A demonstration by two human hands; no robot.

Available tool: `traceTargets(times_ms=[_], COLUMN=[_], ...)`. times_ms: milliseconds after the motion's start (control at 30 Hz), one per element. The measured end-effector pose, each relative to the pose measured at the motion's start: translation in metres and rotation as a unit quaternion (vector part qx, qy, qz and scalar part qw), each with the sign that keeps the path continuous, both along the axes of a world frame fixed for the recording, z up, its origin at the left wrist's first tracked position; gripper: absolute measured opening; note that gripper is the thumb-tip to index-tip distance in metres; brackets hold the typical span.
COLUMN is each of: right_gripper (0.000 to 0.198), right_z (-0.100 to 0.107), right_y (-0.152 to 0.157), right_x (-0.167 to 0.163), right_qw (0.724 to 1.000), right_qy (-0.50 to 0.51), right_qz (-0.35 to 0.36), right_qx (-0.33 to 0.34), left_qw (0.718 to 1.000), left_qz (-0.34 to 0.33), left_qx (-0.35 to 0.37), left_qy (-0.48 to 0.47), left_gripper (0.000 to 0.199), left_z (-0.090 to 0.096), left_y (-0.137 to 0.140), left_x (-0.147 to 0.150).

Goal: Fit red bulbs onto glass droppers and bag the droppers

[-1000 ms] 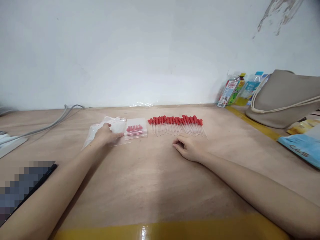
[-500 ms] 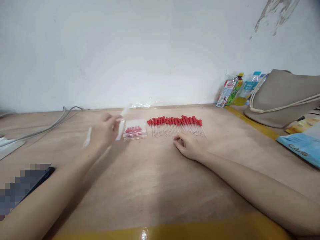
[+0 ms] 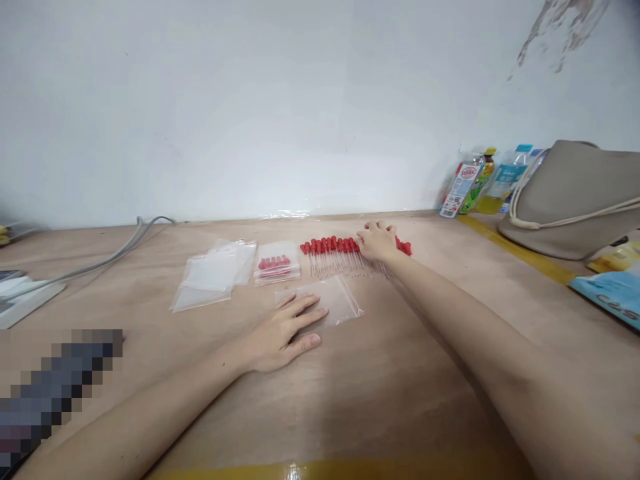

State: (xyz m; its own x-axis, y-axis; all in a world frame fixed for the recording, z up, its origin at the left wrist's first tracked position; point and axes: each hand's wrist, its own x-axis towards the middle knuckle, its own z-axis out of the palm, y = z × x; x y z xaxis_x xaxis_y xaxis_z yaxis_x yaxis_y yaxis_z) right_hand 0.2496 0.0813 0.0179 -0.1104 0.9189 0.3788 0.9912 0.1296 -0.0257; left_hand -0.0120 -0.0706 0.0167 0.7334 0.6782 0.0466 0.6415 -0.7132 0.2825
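My left hand (image 3: 283, 333) lies flat with fingers spread on a clear zip bag (image 3: 340, 303), pressing it to the tabletop. My right hand (image 3: 379, 241) reaches over a row of droppers (image 3: 327, 248) with red bulbs and thin clear stems. Its fingers are bent and apart over the bulbs, covering part of the row; no dropper shows lifted in it. Left of the row, a filled zip bag (image 3: 277, 260) shows several red bulbs inside. Further left, several flat zip bags (image 3: 213, 270) overlap in a loose pile.
A grey cable (image 3: 117, 247) runs along the left. A dark, pixelated object (image 3: 55, 393) lies front left. At the right stand drink bottles (image 3: 507, 177), a carton (image 3: 461, 190) and a grey-beige bag (image 3: 575, 197). A blue packet (image 3: 607, 297) lies near the right edge.
My left hand has moved a zip bag from the pile on the left to in front of the row, and now lies flat on it. My right hand has moved forward onto the red bulbs.
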Motion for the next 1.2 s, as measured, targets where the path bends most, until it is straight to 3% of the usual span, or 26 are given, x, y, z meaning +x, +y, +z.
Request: traceTargets(times_ms=[167, 267, 333, 400, 500, 567, 633, 767, 900, 1067, 1200], right_gripper=[0.026, 0.020, 0.017, 0.015, 0.018, 0.025, 0.032, 0.034, 0.036, 0.036, 0.035], right_z=[-0.002, 0.006, 0.011, 0.014, 0.008, -0.001, -0.013, -0.032, -0.035, -0.032, -0.033], right_y=[0.009, 0.011, 0.008, 0.001, -0.021, -0.043, -0.066, -0.095, -0.100, -0.097, -0.097], right_x=[-0.002, 0.000, 0.004, 0.010, 0.018, 0.020, 0.019, 0.012, 0.009, 0.017, 0.016], right_qw=[0.995, 0.984, 0.963, 0.914, 0.817, 0.763, 0.733, 0.707, 0.683, 0.689, 0.686], right_qy=[0.090, 0.173, 0.271, 0.401, 0.561, 0.634, 0.673, 0.701, 0.726, 0.718, 0.722], right_qz=[-0.027, -0.043, -0.008, 0.051, 0.107, 0.095, 0.089, 0.086, 0.070, 0.073, 0.069], right_qx=[-0.044, -0.026, -0.005, 0.028, 0.086, 0.081, 0.046, 0.030, 0.027, 0.069, 0.064], left_qw=[1.000, 1.000, 0.997, 0.989, 0.979, 0.983, 0.987, 0.988, 0.988, 0.989, 0.988], left_qz=[-0.013, -0.014, 0.011, 0.058, 0.102, 0.099, 0.089, 0.086, 0.085, 0.088, 0.077], left_qx=[0.007, 0.013, 0.043, 0.089, 0.108, 0.090, 0.075, 0.063, 0.061, 0.058, 0.064], left_qy=[-0.010, -0.024, -0.055, -0.101, -0.136, -0.125, -0.114, -0.112, -0.112, -0.108, -0.120], left_gripper=[0.046, 0.044, 0.041, 0.037, 0.038, 0.042, 0.044, 0.046, 0.047, 0.048, 0.046], left_z=[0.000, -0.003, -0.006, -0.010, -0.014, -0.015, -0.014, -0.012, -0.012, -0.012, -0.013], left_y=[0.001, 0.001, 0.001, 0.003, 0.006, 0.007, 0.008, 0.008, 0.008, 0.008, 0.008], left_x=[0.001, 0.001, 0.001, 0.001, 0.000, 0.001, 0.002, 0.005, 0.005, 0.005, 0.004])
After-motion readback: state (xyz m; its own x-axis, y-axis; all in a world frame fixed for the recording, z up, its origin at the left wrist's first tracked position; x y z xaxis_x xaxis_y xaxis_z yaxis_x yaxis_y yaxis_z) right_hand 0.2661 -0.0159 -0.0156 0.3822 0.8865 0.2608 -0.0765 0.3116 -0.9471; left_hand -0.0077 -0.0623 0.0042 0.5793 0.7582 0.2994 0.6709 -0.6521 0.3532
